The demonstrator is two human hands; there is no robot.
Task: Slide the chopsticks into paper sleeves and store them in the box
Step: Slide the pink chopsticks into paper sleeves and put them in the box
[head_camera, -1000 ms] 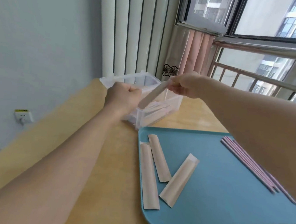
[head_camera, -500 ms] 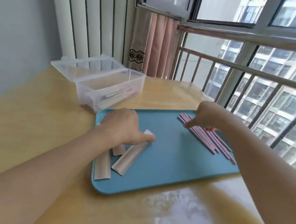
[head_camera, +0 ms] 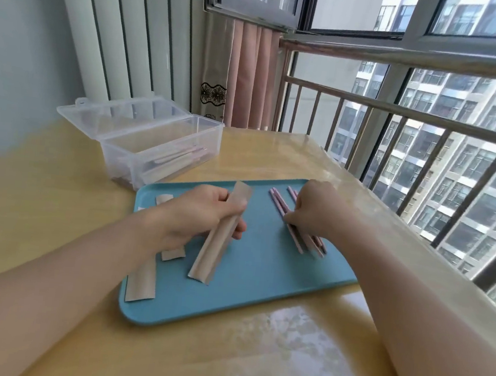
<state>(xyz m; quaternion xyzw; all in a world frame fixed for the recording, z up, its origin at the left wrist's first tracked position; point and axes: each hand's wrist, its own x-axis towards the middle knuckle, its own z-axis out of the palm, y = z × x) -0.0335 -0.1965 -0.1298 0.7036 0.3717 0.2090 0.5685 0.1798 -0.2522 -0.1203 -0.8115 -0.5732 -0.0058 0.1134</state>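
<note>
Lifted off the tray (head_camera: 261, 284) now, one paper sleeve (head_camera: 220, 237) sits in the left hand (head_camera: 204, 214) grip — right hand (head_camera: 311, 210) pinches chopsticks (head_camera: 299, 239); next, thread a pair into the sleeve's open end.

A pale yellow desk (head_camera: 57, 186) with a glossy top fills the lower part of the view, daylight glaring off its near right area; behind its far left corner stands a grey-blue wall (head_camera: 20, 41), and next to that a white ribbed panel (head_camera: 128, 31) of vertical slats. A pink curtain (head_camera: 249, 77) hangs beyond the far edge; along the right edge runs a metal railing (head_camera: 401, 112) before large windows (head_camera: 381, 12), one pane swung open; tall apartment blocks (head_camera: 471, 180) show outside.
</note>
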